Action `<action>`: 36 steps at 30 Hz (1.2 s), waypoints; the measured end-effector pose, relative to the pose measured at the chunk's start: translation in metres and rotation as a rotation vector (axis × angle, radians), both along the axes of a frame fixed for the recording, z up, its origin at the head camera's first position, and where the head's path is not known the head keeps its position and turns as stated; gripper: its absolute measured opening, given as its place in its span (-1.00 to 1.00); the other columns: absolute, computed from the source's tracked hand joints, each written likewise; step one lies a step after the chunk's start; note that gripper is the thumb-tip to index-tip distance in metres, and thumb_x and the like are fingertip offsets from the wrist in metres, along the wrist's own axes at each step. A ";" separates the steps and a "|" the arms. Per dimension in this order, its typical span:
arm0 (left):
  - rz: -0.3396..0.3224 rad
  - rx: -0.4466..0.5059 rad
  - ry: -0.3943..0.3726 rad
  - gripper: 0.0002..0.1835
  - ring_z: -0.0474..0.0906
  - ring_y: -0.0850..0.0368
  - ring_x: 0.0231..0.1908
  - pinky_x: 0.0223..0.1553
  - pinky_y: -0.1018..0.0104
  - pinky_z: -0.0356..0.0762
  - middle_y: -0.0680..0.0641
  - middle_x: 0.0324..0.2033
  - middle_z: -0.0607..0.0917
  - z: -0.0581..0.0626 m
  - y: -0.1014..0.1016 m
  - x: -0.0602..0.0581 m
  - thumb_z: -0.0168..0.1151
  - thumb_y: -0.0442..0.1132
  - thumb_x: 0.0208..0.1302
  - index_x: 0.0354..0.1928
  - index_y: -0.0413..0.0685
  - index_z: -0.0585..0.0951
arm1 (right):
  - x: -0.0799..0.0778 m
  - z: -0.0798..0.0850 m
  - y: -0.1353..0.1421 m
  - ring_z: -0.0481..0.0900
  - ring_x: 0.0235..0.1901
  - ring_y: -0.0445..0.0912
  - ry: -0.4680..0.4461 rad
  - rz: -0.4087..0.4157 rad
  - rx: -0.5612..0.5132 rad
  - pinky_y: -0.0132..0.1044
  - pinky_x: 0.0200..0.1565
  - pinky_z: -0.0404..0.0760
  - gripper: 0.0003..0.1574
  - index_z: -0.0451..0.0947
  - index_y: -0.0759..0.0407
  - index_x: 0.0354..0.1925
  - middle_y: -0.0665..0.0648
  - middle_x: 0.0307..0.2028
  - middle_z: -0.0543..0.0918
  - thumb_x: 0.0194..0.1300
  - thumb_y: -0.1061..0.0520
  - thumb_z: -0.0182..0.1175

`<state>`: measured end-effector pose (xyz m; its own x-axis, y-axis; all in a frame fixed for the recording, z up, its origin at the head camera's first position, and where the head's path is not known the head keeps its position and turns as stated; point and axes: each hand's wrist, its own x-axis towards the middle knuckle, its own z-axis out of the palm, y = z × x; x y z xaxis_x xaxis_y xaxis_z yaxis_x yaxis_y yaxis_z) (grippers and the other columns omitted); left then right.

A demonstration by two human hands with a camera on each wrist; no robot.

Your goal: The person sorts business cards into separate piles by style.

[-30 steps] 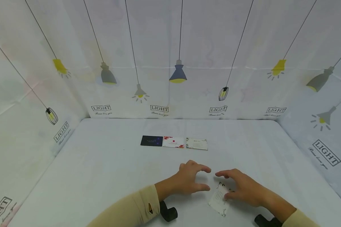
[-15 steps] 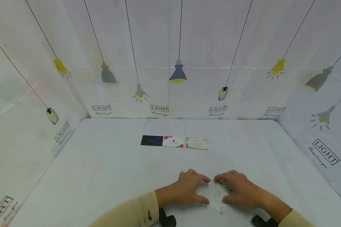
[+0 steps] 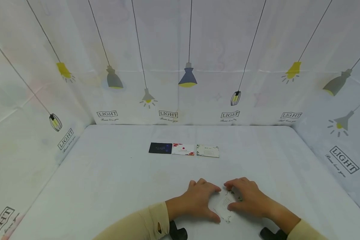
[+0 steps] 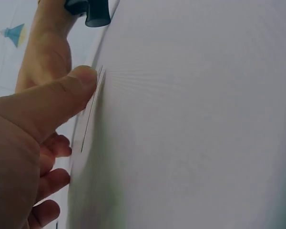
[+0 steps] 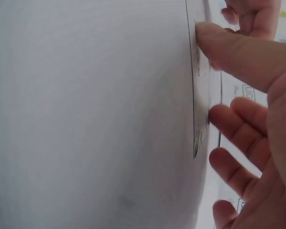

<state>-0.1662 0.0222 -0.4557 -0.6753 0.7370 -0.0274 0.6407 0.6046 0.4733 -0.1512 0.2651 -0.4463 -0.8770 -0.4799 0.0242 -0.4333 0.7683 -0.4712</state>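
Observation:
A white card (image 3: 225,204) with small print and leafy corners lies flat and slanted on the white table, between both hands. My right hand (image 3: 251,200) reaches over it from the right. Its thumb (image 5: 214,38) rests on the card's face, while the other fingers reach toward the far edge. On the other side, my left hand (image 3: 196,201) spreads thumb and forefinger apart. The tip of the left thumb (image 4: 83,76) is right at the card's edge in the left wrist view. Part of the card is hidden beneath the right hand.
Farther back lie three cards in a row: a dark blue one (image 3: 160,148), a white one with red flowers (image 3: 183,149) and a cream one with leaves (image 3: 208,151). A lamp-printed white curtain (image 3: 210,43) surrounds the white table (image 3: 108,180). Black devices are strapped at both wrists.
Both hands have come down closer around the card. The right hand has shifted left, and the card has slid left with it. The three back cards stay put.

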 end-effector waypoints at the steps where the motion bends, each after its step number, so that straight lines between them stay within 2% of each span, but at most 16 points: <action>1: 0.001 -0.014 0.010 -0.11 0.30 0.31 0.09 -0.09 0.31 0.17 0.30 0.19 0.50 0.000 0.001 0.001 0.50 0.32 -0.03 0.34 0.18 0.46 | 0.000 0.000 -0.001 0.41 0.06 -0.05 0.003 -0.013 0.007 0.08 0.02 0.29 -0.22 0.52 0.07 0.15 -0.21 -0.06 0.55 0.05 -0.22 0.50; 4: 0.014 -0.037 0.022 -0.11 0.29 0.30 0.11 -0.08 0.29 0.17 0.29 0.21 0.49 -0.002 0.003 0.002 0.49 0.32 -0.01 0.35 0.19 0.43 | -0.001 -0.002 -0.003 0.43 0.03 -0.05 0.020 -0.050 0.021 0.02 -0.03 0.31 -0.20 0.55 0.08 0.13 -0.23 -0.12 0.55 0.02 -0.25 0.51; 9: 0.052 -0.035 0.012 -0.23 0.30 0.28 0.12 -0.06 0.27 0.20 0.25 0.22 0.50 0.000 0.002 0.001 0.46 0.22 0.11 0.34 0.18 0.46 | 0.000 -0.006 -0.007 0.46 -0.04 -0.07 0.076 -0.087 0.043 -0.05 -0.10 0.32 -0.20 0.58 0.09 0.09 -0.22 -0.18 0.54 0.00 -0.31 0.51; 15: 0.098 -0.024 0.036 -0.35 0.33 0.26 0.09 -0.02 0.22 0.24 0.24 0.18 0.54 -0.001 0.000 -0.003 0.43 0.14 0.19 0.30 0.17 0.51 | 0.000 -0.006 -0.010 0.46 -0.11 -0.09 0.093 -0.132 0.070 -0.05 -0.13 0.35 -0.19 0.59 0.09 0.05 -0.19 -0.24 0.53 -0.01 -0.36 0.48; 19: 0.111 -0.014 0.033 -0.37 0.34 0.26 0.08 -0.01 0.21 0.24 0.25 0.17 0.55 -0.004 -0.001 -0.006 0.42 0.12 0.21 0.30 0.18 0.51 | 0.001 -0.004 -0.007 0.46 -0.06 -0.07 0.054 -0.114 0.059 0.02 -0.06 0.36 -0.15 0.57 0.09 0.09 -0.21 -0.19 0.54 -0.02 -0.36 0.50; 26: 0.142 -0.023 0.025 -0.39 0.34 0.26 0.09 -0.02 0.23 0.24 0.25 0.19 0.54 -0.002 -0.003 -0.010 0.41 0.10 0.23 0.30 0.19 0.51 | 0.005 -0.001 0.006 0.43 0.08 0.00 -0.027 -0.041 0.006 0.16 0.09 0.31 -0.15 0.51 0.09 0.18 -0.19 -0.02 0.56 -0.02 -0.17 0.56; 31: 0.099 -0.014 0.038 -0.32 0.34 0.27 0.08 -0.02 0.23 0.23 0.25 0.17 0.55 -0.001 -0.002 -0.008 0.44 0.20 0.14 0.28 0.18 0.52 | 0.006 0.001 0.007 0.43 0.04 -0.05 -0.002 -0.033 -0.021 0.10 0.05 0.32 -0.23 0.52 0.08 0.15 -0.21 -0.06 0.55 0.04 -0.15 0.53; 36: 0.041 -0.039 0.065 -0.23 0.33 0.28 0.09 -0.07 0.26 0.20 0.26 0.16 0.54 -0.003 -0.001 -0.006 0.47 0.29 0.05 0.29 0.19 0.50 | 0.006 -0.002 0.004 0.45 -0.02 -0.09 0.074 -0.029 -0.016 0.04 -0.03 0.34 -0.24 0.55 0.08 0.11 -0.23 -0.12 0.54 0.05 -0.23 0.51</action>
<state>-0.1722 0.0214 -0.4590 -0.7059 0.7082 -0.0110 0.6437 0.6479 0.4073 -0.1456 0.2686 -0.4484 -0.8861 -0.4532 0.0973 -0.4452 0.7735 -0.4511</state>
